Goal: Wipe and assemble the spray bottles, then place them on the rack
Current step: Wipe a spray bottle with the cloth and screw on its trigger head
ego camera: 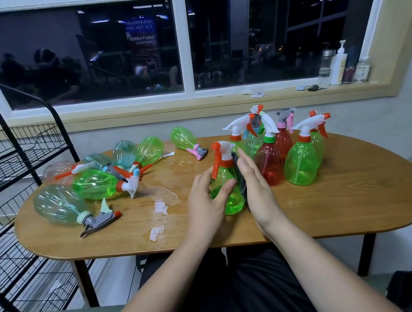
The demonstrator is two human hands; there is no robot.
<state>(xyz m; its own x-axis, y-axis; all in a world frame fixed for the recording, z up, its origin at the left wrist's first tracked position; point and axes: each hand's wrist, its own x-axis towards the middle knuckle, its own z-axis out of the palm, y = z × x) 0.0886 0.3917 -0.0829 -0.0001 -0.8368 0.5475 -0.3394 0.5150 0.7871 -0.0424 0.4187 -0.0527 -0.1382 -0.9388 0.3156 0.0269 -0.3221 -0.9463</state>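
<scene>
The left hand [205, 202] gripped the green bottle [225, 187], upright near the table's [334, 208] front edge. The right hand [254, 186], fingers straight, pressed a dark cloth [240, 177] against its side.

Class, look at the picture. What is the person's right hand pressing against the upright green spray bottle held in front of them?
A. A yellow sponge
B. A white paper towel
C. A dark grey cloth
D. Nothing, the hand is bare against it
C: a dark grey cloth shows between the right hand and the green spray bottle, which the left hand grips from the other side.
</scene>
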